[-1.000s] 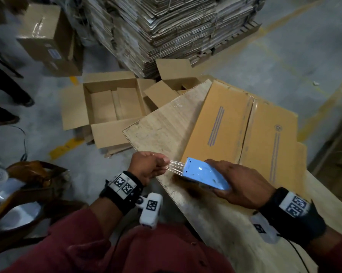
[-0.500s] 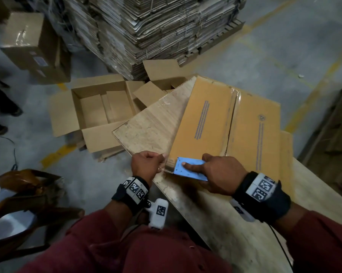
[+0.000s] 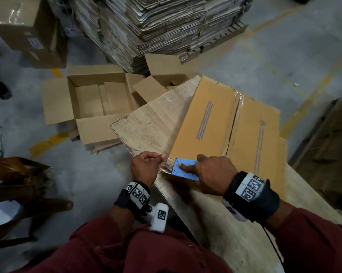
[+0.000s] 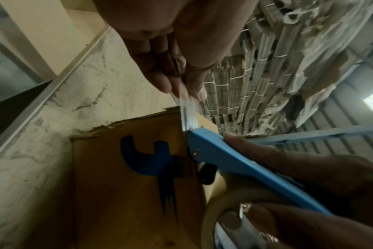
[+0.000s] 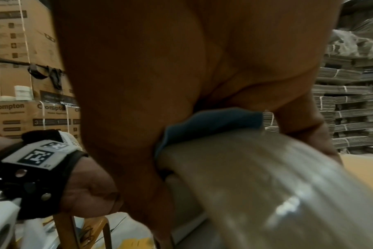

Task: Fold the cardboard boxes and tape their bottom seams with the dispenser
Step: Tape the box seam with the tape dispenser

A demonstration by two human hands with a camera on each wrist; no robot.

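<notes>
At centre frame, a blue tape dispenser [image 3: 186,170] is gripped by the right hand [image 3: 213,174] against the cardboard box [image 3: 209,119] on the wooden table [image 3: 146,125]; its clear tape [image 4: 186,107] is pinched by the left hand [image 3: 144,168]. "Crompton" is printed on cartons [image 5: 9,118] at the right wrist view's left.

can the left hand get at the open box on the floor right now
Probably not as things stand: the left hand is pinching the tape end pulled from the dispenser, and the open box sits on the floor beyond the table corner.
</notes>
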